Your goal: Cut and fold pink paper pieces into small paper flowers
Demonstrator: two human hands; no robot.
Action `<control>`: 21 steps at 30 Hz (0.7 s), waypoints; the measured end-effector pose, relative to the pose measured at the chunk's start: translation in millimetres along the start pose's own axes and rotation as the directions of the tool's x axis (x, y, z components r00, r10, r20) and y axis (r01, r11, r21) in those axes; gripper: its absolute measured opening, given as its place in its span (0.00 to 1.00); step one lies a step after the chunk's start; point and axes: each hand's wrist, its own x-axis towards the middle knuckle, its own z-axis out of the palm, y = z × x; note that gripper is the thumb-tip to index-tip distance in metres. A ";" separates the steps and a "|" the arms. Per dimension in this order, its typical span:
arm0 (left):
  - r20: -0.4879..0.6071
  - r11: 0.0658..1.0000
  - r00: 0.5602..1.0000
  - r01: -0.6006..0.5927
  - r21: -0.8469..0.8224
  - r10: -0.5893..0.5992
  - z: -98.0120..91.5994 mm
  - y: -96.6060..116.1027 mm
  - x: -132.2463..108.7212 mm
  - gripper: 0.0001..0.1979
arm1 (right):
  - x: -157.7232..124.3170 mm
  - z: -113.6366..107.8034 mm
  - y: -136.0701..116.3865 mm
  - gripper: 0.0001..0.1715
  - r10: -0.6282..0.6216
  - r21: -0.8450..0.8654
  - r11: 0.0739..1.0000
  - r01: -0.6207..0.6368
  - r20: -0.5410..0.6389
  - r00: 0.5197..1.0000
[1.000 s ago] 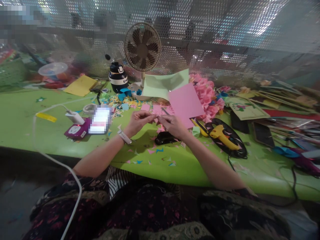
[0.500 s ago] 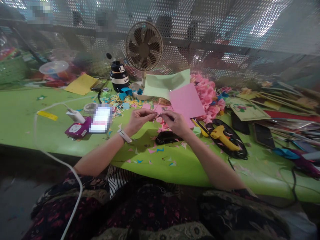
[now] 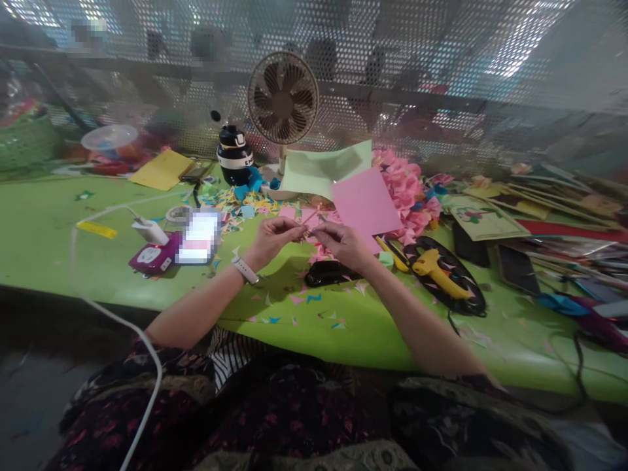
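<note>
My left hand [image 3: 273, 242] is closed in a pinch, and a thin pinkish stick-like piece [image 3: 313, 215] rises from its fingertips. My right hand [image 3: 345, 246] is also pinched, its fingertips almost meeting the left ones. What lies between the right fingers is too small to make out. Beyond the hands lie a pink paper sheet [image 3: 366, 199] and a pale green sheet [image 3: 326, 171]. Under the right hand rests a black object [image 3: 326, 273], partly covered by the wrist. Small paper scraps [image 3: 297, 299] are scattered over the green table [image 3: 289, 330].
A yellow glue gun [image 3: 441, 273] lies on a black tray [image 3: 473, 294] at right, beside a yellow cutter [image 3: 395, 255]. Pink paper flowers [image 3: 402, 190] are heaped behind. A fan [image 3: 283, 98] and black bottle [image 3: 235, 157] stand at the back. A phone [image 3: 199, 237] and purple power strip [image 3: 154, 257] lie left.
The view has tipped slightly, so things sit a little lower in it. Both hands stay pinched together, with the fingertips shifted slightly; the thin piece leans more to the right.
</note>
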 end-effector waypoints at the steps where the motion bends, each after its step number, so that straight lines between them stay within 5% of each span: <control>1: 0.002 1.000 1.000 -0.003 -0.002 0.003 -0.2 0.0 -0.1 0.15 | 0.0 0.2 0.0 0.20 -0.001 0.003 1.000 0.001 0.000 1.000; 21: -0.017 0.999 0.999 0.038 -0.034 -0.038 2.2 4.7 -1.3 0.16 | -0.4 2.6 -5.6 0.22 -0.013 -0.011 1.000 0.013 -0.016 1.000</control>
